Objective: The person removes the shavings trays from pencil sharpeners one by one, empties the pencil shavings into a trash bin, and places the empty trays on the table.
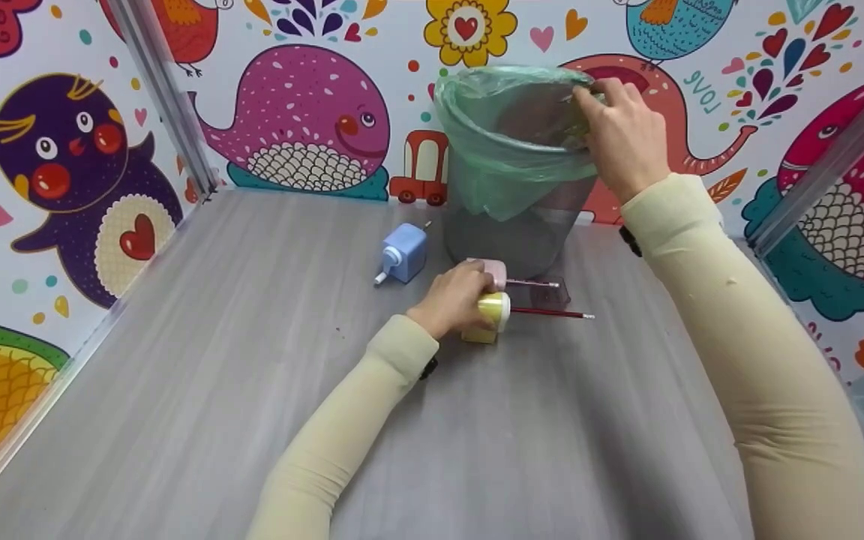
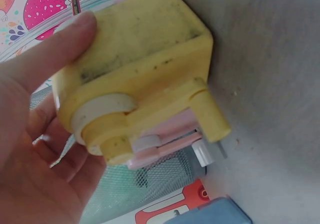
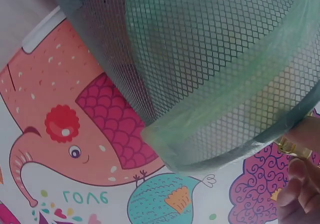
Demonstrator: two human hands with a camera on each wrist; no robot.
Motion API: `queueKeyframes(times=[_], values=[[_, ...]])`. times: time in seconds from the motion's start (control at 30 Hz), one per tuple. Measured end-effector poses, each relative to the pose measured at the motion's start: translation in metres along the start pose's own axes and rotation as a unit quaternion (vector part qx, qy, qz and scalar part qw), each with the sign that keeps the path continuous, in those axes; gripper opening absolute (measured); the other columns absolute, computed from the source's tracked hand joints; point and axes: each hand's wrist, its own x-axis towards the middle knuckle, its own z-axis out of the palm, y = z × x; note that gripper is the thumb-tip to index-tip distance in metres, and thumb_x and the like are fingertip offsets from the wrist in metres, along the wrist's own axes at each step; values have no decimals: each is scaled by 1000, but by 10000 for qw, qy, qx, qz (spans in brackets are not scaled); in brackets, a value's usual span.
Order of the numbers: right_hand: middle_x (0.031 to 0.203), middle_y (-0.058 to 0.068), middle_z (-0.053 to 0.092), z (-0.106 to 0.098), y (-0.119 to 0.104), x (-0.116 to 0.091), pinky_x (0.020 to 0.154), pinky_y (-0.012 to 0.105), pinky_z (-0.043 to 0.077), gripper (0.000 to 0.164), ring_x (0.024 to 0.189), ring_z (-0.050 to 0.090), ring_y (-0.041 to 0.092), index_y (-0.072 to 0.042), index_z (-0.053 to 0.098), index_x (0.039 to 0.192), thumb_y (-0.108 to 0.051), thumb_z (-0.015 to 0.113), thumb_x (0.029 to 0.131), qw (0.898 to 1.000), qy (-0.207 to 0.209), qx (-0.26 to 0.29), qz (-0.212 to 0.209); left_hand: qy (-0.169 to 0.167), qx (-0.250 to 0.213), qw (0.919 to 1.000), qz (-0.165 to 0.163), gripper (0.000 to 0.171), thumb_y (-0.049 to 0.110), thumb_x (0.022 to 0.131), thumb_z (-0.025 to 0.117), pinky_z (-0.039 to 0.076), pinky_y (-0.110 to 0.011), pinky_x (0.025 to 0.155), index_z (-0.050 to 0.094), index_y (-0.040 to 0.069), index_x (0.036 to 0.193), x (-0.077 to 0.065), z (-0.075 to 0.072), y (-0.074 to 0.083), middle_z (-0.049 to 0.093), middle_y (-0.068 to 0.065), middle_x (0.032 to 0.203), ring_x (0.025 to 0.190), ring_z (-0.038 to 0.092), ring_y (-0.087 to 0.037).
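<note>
My left hand (image 1: 454,298) grips a yellow crank pencil sharpener (image 2: 145,48) on the table, thumb on one side and fingers on the other. A red pencil (image 1: 552,312) sticks out of it to the right. Just behind stands a pink sharpener (image 1: 493,273) with another pencil (image 1: 531,283) in it. At the bin's right rim my right hand (image 1: 623,135) pinches a yellowish see-through piece (image 3: 292,148), mostly hidden by the fingers. The mesh bin (image 1: 514,232) is lined with a green plastic bag (image 1: 503,187).
A blue crank sharpener (image 1: 406,251) with a pencil stub in it stands left of the bin. A small clear drawer (image 1: 558,291) lies beside the pink sharpener. Printed walls (image 1: 304,112) with metal corner posts (image 1: 169,97) enclose the grey table (image 1: 252,337).
</note>
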Motion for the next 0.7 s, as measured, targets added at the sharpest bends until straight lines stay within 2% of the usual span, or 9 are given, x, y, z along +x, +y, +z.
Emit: queueKeyframes(times=[0.13,0.4,0.53,0.7], values=[[136,22,56,1,-1,0,90,60,54,44,120,56,40,-12,57,142,-5,59,99,9995,65,-253,-202,-56,-15,9999,-84,49,30,76,89,54,-43,96,72,10,117,0,0,0,63,-5,114,105,58,-21],[134,22,58,-2,2,-2,90,58,55,39,117,58,40,-11,61,138,-3,54,101,9990,256,-116,-345,-58,-25,9999,-144,51,30,76,88,53,-43,98,71,10,120,0,0,2,62,-5,117,107,58,-21],[133,22,58,-5,4,-4,89,58,55,40,116,58,40,-11,61,137,0,56,99,9973,250,-206,-666,-54,-46,9999,-132,51,30,76,89,53,-43,97,71,10,119,0,1,1,62,-5,115,105,58,-21],[135,23,57,-8,4,-5,91,58,55,45,118,56,40,-10,61,137,3,61,94,9905,16,-516,-1277,-35,-83,9999,-125,50,29,77,88,53,-43,97,71,10,119,-1,2,0,62,-5,115,106,58,-21]])
